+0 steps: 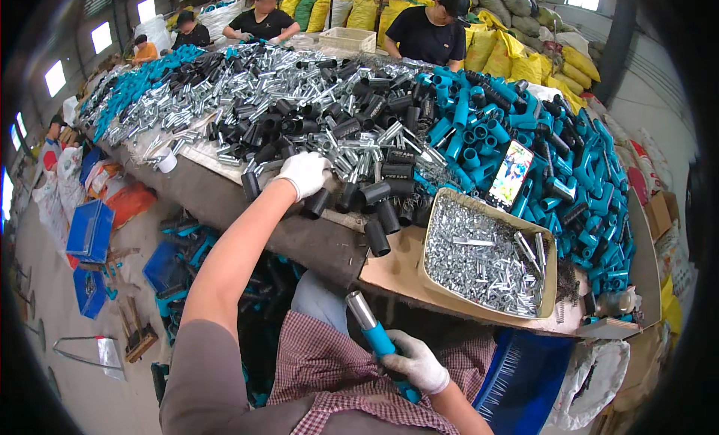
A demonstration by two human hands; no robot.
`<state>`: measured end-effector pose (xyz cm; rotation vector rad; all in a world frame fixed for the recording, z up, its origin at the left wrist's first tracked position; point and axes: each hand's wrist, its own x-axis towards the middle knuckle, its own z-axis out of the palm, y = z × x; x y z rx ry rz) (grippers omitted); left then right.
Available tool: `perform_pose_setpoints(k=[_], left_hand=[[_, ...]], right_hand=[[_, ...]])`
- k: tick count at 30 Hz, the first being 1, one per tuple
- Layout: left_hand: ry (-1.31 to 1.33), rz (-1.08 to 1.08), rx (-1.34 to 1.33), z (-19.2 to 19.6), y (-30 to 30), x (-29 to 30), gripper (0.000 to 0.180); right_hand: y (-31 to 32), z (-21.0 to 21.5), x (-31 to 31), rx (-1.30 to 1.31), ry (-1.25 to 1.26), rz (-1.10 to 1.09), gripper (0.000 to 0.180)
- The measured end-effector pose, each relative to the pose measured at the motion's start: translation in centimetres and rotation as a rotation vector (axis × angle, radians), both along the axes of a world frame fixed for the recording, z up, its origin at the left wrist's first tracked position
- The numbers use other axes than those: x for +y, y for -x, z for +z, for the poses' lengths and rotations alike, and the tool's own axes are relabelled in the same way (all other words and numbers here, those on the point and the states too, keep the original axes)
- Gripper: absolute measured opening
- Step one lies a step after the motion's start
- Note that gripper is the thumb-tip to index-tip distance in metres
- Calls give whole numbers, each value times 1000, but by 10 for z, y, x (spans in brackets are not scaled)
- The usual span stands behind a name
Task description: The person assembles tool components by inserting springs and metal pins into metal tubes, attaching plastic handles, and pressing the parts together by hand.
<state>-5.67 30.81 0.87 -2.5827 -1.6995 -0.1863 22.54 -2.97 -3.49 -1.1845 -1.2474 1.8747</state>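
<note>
Bright daylight from windows [100, 37], metal glinting, fisheye-bent dark rim, slight blur

Phone [511, 173] leaning on the pile of blue tubes right of centre, screen lit, bright multicoloured picture, tilted rectangle. Just below it an open cardboard box [550, 244], tan, shallow, full of small silver metal pieces. Yellow and green sacks [517, 49] stacked along the far side of the surface, behind the seated people. White plastic crate [346, 38] at the far edge. More cardboard cartons [660, 210] on the floor at right. Blue bins [88, 231] on the floor at left.
</note>
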Motion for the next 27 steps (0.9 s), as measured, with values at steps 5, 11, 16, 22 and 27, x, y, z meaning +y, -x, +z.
perform_pose_setpoints(k=[5, 11, 16, 22, 27], left_hand=[[-1, 7, -34, -23, -11, 18, 56], [77, 27, -154, -19, -15, 24, 72], [134, 141, -165, -7, -26, 30, 76], [117, 119, -115, -8, -39, -1, 42], [-81, 141, -234, -33, -50, -46, 31]], right_hand=[[4, -11, 1, -99, -35, 12, 44], [18, -11, 9, -96, -19, 89, 41], [35, -16, 13, -47, -33, 125, 39], [40, -12, 9, -56, 20, 111, 42], [41, -12, 4, -20, 6, 38, 41]])
